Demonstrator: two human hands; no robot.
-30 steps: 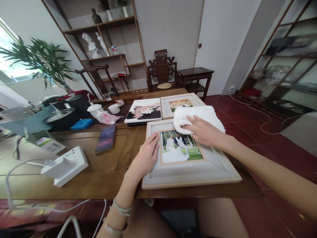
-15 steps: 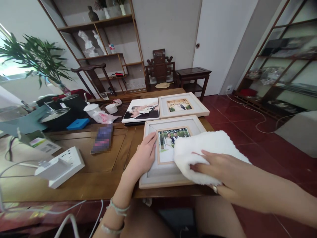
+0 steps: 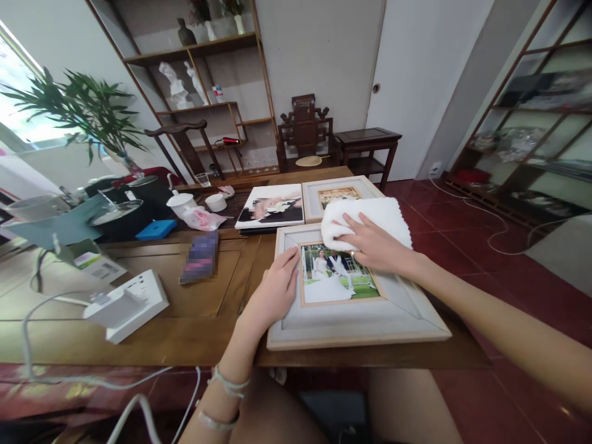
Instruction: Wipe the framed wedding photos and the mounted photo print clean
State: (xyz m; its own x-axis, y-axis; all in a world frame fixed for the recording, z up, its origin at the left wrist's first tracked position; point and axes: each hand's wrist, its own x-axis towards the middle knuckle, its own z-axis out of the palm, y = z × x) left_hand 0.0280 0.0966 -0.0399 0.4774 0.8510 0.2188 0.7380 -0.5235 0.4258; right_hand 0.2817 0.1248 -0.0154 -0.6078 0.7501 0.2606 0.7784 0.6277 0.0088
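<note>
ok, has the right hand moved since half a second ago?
Yes: the right hand went from the nearer picture frame's near right part to its far right corner, away from the wearer.

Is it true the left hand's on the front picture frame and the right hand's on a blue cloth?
Almost: in the head view, the cloth under the right hand is white, not blue. The left hand is on the front picture frame.

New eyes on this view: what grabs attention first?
The fluffy white cloth under the right hand, at the far edge of the near picture frame, stands out first. The left hand rests on that frame's left side. Next comes the leafy green plant by the window at far left.
</note>
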